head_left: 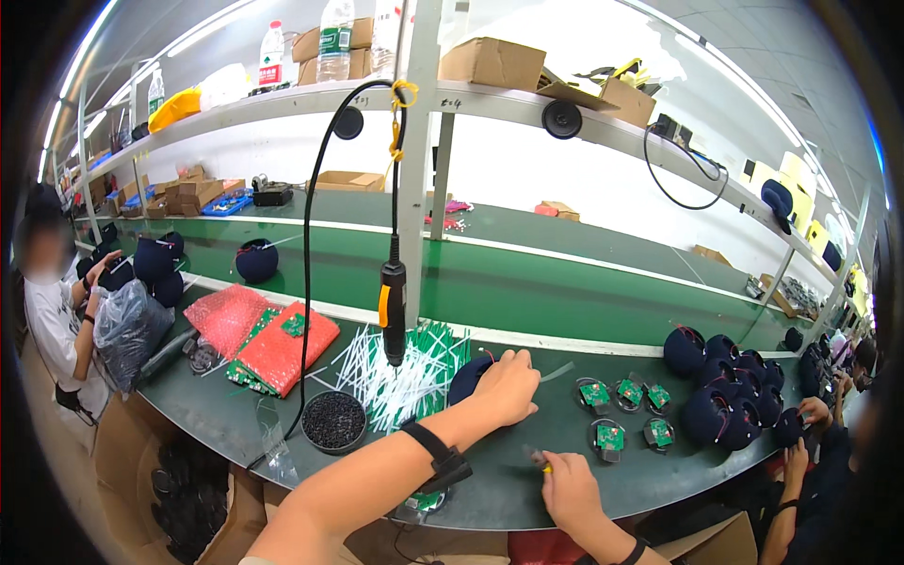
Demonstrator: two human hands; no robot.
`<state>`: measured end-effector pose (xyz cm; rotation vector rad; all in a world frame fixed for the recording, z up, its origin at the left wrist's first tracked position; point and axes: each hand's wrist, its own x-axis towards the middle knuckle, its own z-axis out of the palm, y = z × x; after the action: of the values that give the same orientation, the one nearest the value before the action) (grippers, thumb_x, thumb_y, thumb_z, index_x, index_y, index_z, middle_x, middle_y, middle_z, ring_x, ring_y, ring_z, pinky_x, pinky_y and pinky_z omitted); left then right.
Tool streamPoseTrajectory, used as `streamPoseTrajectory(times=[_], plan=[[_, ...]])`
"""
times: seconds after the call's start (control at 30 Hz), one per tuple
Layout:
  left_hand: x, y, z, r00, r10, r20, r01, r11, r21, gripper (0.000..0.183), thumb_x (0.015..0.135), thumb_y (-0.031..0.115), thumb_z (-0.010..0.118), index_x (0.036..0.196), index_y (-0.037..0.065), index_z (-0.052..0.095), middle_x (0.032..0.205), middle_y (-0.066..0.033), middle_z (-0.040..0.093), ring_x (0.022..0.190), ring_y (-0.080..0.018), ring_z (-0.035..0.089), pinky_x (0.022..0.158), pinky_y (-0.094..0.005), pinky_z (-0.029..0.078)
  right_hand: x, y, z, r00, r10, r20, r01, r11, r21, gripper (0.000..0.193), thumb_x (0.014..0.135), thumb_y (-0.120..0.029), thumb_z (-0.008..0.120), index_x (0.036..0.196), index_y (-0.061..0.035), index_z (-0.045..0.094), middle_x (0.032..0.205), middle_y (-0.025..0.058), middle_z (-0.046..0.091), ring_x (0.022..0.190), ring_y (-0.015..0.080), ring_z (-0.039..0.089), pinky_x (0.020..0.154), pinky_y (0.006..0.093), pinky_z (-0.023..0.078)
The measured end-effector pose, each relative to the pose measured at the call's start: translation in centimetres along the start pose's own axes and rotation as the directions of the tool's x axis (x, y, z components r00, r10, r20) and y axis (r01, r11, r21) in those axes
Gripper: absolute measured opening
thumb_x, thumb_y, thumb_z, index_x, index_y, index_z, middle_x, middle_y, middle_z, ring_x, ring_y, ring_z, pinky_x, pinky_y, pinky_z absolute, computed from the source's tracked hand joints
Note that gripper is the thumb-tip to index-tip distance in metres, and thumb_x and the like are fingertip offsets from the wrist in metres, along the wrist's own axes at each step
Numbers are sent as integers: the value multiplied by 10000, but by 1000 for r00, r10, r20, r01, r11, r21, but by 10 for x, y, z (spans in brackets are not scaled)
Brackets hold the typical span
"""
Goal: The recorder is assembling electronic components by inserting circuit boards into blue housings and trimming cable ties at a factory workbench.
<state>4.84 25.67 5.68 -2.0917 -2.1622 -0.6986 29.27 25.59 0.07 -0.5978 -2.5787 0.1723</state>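
My left hand (504,388) reaches across the green bench and rests on a dark blue dome-shaped part (468,379), fingers curled over it. My right hand (568,485) sits lower, near the bench's front edge, closed around a small tool with a yellow and dark tip (537,459). A pile of white plastic strips (400,369) lies just left of the left hand. Small round bases with green circuit boards (610,437) sit to the right of both hands. An electric screwdriver (393,311) hangs on a cable above the strips.
A black bowl of small dark parts (333,420) stands at the front left. Red bubble-wrap bags (276,345) with green boards lie further left. More dark blue domes (730,391) are stacked at the right. Other people work at the left (58,311) and right (829,452).
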Motion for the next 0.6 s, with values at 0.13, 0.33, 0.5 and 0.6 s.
streamPoseTrajectory(times=[0.13,0.33,0.5,0.6], plan=[[3,-17,2,1000,18,25,-10,955,-296,465,679,136,899,1084,146,670,1099,-126,636,1123,-371,571,993,-467,466,15,17,-10,978,203,-38,-181,930,321,310,889,-71,702,1185,-10,637,1039,201,612,935,401,633,822,475,524],[3,-28,-9,993,89,75,-34,837,-546,523,669,69,912,1113,88,636,1055,-80,641,911,-242,608,829,-375,531,69,34,13,983,140,-115,-113,971,211,259,878,-69,716,1119,-41,626,1010,177,610,944,406,639,798,496,523],[2,-27,-11,994,88,61,-36,813,-581,513,673,54,908,1104,94,635,1030,-62,645,902,-235,602,823,-369,526,88,32,22,977,189,-101,-178,978,110,274,878,-81,712,1136,-65,622,1002,161,617,969,398,644,819,509,533],[3,-27,-9,994,93,52,-48,829,-557,513,669,57,912,1100,101,636,1013,-53,645,903,-232,598,819,-370,523,91,29,19,978,189,-92,-180,979,97,259,882,-89,711,1129,-67,637,993,162,623,975,394,651,812,511,537]])
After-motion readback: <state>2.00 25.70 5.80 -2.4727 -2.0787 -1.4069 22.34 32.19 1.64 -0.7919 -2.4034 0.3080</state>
